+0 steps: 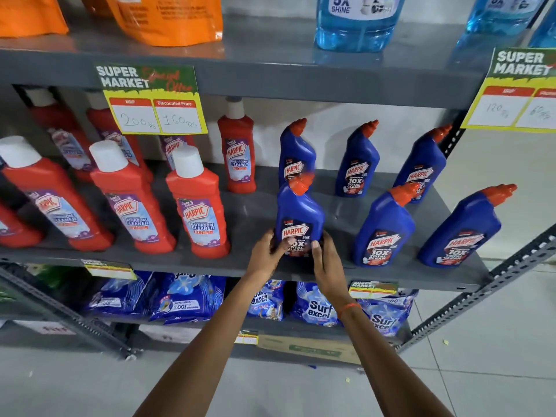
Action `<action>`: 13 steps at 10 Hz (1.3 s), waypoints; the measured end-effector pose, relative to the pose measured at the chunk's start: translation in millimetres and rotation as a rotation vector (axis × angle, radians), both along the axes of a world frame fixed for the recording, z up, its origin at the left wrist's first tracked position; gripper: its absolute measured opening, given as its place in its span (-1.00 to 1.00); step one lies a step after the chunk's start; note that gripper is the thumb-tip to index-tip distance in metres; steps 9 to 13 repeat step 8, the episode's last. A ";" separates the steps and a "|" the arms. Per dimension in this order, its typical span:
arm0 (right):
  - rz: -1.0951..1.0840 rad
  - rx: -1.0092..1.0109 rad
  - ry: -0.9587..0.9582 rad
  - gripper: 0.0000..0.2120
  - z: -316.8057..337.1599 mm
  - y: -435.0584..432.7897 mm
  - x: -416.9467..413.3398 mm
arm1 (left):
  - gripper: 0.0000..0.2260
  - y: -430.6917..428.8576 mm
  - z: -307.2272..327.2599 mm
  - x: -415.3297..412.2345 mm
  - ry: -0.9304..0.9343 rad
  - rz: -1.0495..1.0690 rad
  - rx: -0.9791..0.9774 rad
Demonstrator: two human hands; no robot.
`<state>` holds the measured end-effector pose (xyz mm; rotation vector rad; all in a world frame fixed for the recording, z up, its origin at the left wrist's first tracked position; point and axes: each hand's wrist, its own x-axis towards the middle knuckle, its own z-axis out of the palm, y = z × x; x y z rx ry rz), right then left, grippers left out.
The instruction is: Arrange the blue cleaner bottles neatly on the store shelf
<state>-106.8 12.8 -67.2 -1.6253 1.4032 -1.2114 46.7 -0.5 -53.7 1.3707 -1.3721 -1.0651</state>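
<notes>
Several blue cleaner bottles with orange-red caps stand upright on the grey middle shelf (255,212). The front left blue bottle (299,212) is gripped at its base from both sides: my left hand (266,255) on its left, my right hand (326,260) on its right. Two more front-row bottles stand to the right, one in the middle (383,227) and one near the shelf's right end (461,230). Behind them a back row holds three blue bottles, left (296,152), middle (358,161) and right (422,164).
Red bathroom cleaner bottles (198,206) fill the shelf's left half. Price tags (153,100) hang from the shelf above, which holds orange pouches and light blue bottles (358,22). Detergent packs (186,299) lie on the lower shelf. The rack's slanted post (481,293) is at the right.
</notes>
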 end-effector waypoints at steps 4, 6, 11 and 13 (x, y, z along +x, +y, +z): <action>0.089 0.071 -0.022 -0.57 10.0 9.6 -6.9 | -0.67 12.8 16.3 -5.2 0.003 0.035 0.023; 0.189 0.140 0.246 -0.46 29.3 19.6 -20.3 | -0.52 26.6 37.7 -7.8 -0.164 0.061 0.107; 0.267 0.330 0.658 -0.63 83.3 26.1 -55.4 | -0.50 50.3 74.8 -38.5 -0.775 0.015 0.294; 0.267 0.330 0.658 -0.63 83.3 26.1 -55.4 | -0.50 50.3 74.8 -38.5 -0.775 0.015 0.294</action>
